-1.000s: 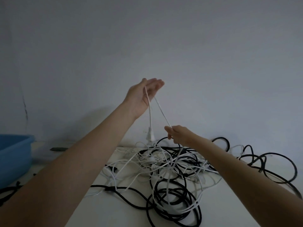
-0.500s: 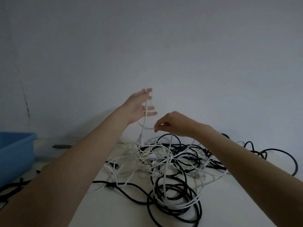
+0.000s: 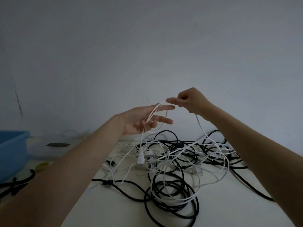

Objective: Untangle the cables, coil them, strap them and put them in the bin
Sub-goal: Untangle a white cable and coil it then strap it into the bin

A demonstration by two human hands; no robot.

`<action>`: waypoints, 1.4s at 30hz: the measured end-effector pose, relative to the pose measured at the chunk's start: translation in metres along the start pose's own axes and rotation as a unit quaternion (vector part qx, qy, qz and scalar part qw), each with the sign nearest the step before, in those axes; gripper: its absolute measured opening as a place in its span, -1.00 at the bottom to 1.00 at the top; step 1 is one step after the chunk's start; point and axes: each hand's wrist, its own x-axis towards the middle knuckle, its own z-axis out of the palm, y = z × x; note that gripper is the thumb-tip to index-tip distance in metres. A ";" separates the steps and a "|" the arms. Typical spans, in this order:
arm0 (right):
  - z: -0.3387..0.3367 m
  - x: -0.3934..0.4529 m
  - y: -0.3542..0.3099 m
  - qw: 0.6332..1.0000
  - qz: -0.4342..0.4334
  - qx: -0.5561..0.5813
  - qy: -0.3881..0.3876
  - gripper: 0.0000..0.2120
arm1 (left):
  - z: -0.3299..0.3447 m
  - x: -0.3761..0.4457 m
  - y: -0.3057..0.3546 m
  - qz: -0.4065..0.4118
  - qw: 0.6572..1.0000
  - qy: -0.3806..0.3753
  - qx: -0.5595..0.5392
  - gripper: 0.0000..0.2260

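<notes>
A thin white cable (image 3: 200, 126) rises out of a tangle of black and white cables (image 3: 172, 190) lying on the white table (image 3: 114, 207). My left hand (image 3: 139, 122) is raised palm up above the tangle. The white cable is looped over its fingers, with the thumb pressing it against the palm. The cable's white plug (image 3: 140, 158) hangs below that hand. My right hand (image 3: 191, 102) pinches the same cable just beyond the left fingertips. The blue bin (image 3: 11, 149) stands at the far left edge.
A grey wall rises close behind the table. Black straps (image 3: 14, 185) lie at the left near the bin, beside a small yellowish item (image 3: 41, 166). A dark flat object (image 3: 58, 144) lies at the back left.
My left hand has come down and turned palm up. My right hand has risen from the tangle and carried the white cable over the left fingers, forming a loop.
</notes>
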 end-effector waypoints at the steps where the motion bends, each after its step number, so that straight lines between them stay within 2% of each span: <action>1: 0.002 0.000 0.005 1.000 0.006 0.000 0.011 -0.53 | 0.000 -0.001 0.000 -0.002 1.000 -0.009 0.004 -0.69; 4: -0.012 0.000 0.019 0.998 0.038 -0.010 0.043 -0.50 | -0.003 -0.007 0.001 -0.027 0.998 -0.034 0.038 -0.67; 6: -0.030 0.000 0.024 0.997 0.054 -0.018 0.043 -0.56 | -0.009 -0.013 0.001 -0.050 0.996 -0.044 0.062 -0.67; 9: -0.042 0.002 0.018 0.994 0.048 0.092 0.015 -0.74 | -0.014 -0.018 0.000 -0.069 0.993 -0.034 0.085 -0.66; 12: -0.026 0.009 0.008 0.964 0.052 0.260 -0.035 -0.82 | -0.009 -0.014 0.000 -0.062 0.994 -0.034 0.083 -0.66; 14: -0.011 0.012 0.008 0.971 0.062 0.229 -0.029 -0.78 | -0.006 -0.012 0.001 -0.046 0.997 -0.040 0.055 -0.67; 17: 0.007 0.009 0.017 0.977 0.107 0.170 0.077 -0.76 | -0.006 -0.015 0.004 -0.022 0.999 -0.025 0.028 -0.66; 19: 0.009 0.007 0.024 0.961 0.140 0.154 0.180 -0.65 | -0.009 -0.019 0.004 -0.017 1.000 -0.010 0.009 -0.66; 21: 0.009 0.006 0.028 0.951 0.168 0.124 0.228 -0.52 | -0.010 -0.021 0.003 -0.019 1.000 -0.011 -0.003 -0.65; 23: 0.014 0.005 0.027 0.961 0.202 0.051 0.179 -0.47 | -0.006 -0.020 0.003 -0.014 0.999 -0.035 0.002 -0.66; 25: 0.025 0.005 0.027 0.969 0.224 -0.078 0.071 -0.50 | 0.002 -0.016 0.005 0.000 0.997 -0.075 -0.003 -0.66; 26: 0.034 0.005 0.027 0.968 0.213 -0.135 0.008 -0.57 | 0.006 -0.013 0.006 0.010 0.996 -0.089 -0.016 -0.65; 28: 0.050 0.002 0.022 0.967 0.180 -0.160 -0.087 -0.76 | 0.009 -0.004 0.008 0.046 0.994 -0.087 -0.057 -0.62; 31: 0.059 -0.006 0.011 0.964 0.188 -0.076 -0.170 -0.67 | 0.003 0.012 0.011 0.119 0.977 0.005 -0.175 -0.60; 33: 0.054 -0.010 0.004 0.966 0.147 -0.063 -0.202 -0.66 | -0.003 0.020 0.011 0.158 0.959 0.087 -0.216 -0.60; 37: 0.041 -0.021 -0.015 0.974 0.001 -0.086 -0.210 -0.75 | -0.012 0.025 0.009 0.173 0.941 0.229 -0.179 -0.51; 42: 0.024 -0.029 -0.013 0.969 -0.028 -0.086 -0.232 -0.78 | -0.029 0.017 0.011 0.165 0.929 0.311 -0.113 -0.49</action>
